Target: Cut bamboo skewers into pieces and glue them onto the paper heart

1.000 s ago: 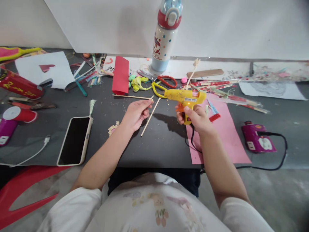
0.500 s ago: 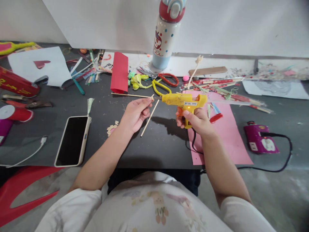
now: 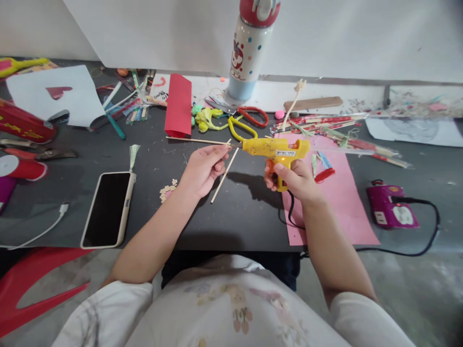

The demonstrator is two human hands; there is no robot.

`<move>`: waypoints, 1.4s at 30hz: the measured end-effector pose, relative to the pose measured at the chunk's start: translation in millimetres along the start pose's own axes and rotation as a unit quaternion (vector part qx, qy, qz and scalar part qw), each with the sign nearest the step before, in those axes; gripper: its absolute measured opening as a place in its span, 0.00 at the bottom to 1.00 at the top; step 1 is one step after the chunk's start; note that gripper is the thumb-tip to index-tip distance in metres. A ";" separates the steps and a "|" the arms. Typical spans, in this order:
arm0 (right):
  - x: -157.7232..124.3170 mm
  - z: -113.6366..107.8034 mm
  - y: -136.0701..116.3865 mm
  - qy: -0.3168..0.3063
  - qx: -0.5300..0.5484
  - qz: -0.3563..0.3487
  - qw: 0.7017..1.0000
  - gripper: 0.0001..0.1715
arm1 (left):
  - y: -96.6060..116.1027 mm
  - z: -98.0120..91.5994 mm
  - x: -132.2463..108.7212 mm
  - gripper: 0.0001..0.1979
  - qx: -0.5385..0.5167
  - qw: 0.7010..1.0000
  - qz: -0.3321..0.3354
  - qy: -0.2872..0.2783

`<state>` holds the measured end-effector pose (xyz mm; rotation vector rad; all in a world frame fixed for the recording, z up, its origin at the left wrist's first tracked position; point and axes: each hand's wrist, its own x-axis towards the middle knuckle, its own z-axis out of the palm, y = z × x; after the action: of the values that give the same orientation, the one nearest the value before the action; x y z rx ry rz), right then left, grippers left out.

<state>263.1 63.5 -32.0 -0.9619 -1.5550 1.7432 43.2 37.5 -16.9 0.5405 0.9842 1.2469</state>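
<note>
My right hand (image 3: 294,180) is wrapped round the grip of a yellow hot glue gun (image 3: 269,148), an orange light glowing on its body. The gun's metal nozzle points left and meets the fingertips of my left hand (image 3: 208,166). Thumb and forefinger there pinch a thin wooden stick (image 3: 229,142), of which only a short tip shows beside the nozzle. Another thin stick (image 3: 195,140) runs leftward behind the fingers; whether it is held too, I cannot tell. A separate slanting stick (image 3: 223,178) lies on the table just right of my left hand.
Scissors (image 3: 249,120), a red folded paper (image 3: 179,106) and a water bottle (image 3: 249,58) stand or lie beyond my hands. A phone (image 3: 107,209) is at left, pink paper (image 3: 336,193) under my right side. A black cord runs to a purple power box (image 3: 392,207).
The view has shifted very slightly. Both hands, the glue gun and the sticks keep practically the same positions.
</note>
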 end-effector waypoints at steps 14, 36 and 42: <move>-0.2 -0.6 1.0 -0.005 0.003 -0.005 1.000 0.16 | -0.9 -1.2 1.0 0.06 0.002 1.000 0.008 0.001; -4.0 -8.8 -7.6 0.052 -0.052 -0.031 0.997 0.15 | -2.5 -1.4 2.0 0.07 0.006 1.000 0.007 -0.003; -21.5 -22.1 -37.7 0.154 -0.316 -0.019 0.936 0.16 | -3.7 -0.4 2.5 0.06 0.010 1.000 0.004 0.009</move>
<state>292.4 62.8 6.9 -1.4152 -1.9312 0.9935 44.9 38.8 -20.9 0.5495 1.0123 1.2521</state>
